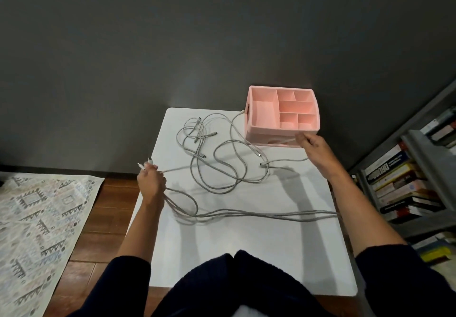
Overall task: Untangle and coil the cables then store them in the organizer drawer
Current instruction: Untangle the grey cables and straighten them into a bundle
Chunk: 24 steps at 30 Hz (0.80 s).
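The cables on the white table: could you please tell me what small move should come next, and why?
Probably draw the left hand further left: it grips two cable ends, the right hand pinches a strand by the pink organizer, and the cables between lie tangled.

1 pink organizer (256, 133), 6 top compartments. 1 white table (246, 247). 2 hands: left hand (151, 181), right hand (311, 144). 1 patterned rug (37, 218). Tangled cables (246, 212), count unclear. Books (394, 183), too many to count.
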Each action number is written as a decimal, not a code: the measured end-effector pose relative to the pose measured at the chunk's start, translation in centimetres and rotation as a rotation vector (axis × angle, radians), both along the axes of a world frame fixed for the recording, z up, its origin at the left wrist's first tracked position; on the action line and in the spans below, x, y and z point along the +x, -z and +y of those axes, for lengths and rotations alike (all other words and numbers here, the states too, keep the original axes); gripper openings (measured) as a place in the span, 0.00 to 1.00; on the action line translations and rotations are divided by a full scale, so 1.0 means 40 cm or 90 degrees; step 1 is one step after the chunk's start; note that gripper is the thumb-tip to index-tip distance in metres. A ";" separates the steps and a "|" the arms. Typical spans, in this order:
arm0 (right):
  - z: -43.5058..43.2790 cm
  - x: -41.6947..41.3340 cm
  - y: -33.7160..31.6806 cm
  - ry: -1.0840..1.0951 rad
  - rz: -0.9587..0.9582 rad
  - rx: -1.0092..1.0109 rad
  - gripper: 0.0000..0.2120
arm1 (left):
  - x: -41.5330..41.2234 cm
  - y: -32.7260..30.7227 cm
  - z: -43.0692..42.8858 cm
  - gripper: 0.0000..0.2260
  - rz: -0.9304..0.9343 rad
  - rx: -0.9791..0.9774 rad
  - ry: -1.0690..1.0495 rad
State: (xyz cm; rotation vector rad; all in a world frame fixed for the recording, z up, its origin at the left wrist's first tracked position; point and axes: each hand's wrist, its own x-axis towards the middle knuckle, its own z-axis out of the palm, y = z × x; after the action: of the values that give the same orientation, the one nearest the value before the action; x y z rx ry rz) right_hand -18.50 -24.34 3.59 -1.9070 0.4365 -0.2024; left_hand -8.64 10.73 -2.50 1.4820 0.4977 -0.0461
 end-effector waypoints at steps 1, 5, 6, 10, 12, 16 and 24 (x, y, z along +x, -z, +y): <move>-0.008 -0.012 -0.002 0.019 0.000 -0.011 0.18 | 0.002 0.001 0.006 0.15 0.003 -0.002 -0.011; -0.051 -0.051 0.017 0.089 -0.027 0.028 0.32 | 0.007 0.001 0.011 0.15 0.005 0.010 -0.046; -0.059 -0.057 0.022 0.088 -0.026 0.031 0.34 | 0.009 0.000 0.008 0.15 -0.001 0.018 -0.046; -0.083 -0.083 0.050 0.109 -0.002 0.028 0.38 | 0.017 -0.001 0.001 0.16 -0.034 0.041 -0.078; -0.089 -0.101 0.050 0.124 0.009 0.017 0.42 | 0.017 0.003 -0.006 0.16 -0.046 0.052 -0.083; -0.106 -0.147 0.037 0.211 0.035 0.079 0.22 | 0.029 0.005 -0.006 0.16 -0.051 0.064 -0.101; -0.174 -0.232 0.093 0.313 0.078 0.085 0.23 | 0.024 0.031 -0.008 0.16 -0.055 0.084 -0.142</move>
State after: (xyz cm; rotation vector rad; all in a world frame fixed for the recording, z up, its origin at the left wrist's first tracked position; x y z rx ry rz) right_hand -27.79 -31.31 -0.14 -1.6606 0.9764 -0.3687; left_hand -7.69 10.43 -3.73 1.5421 0.6016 0.2298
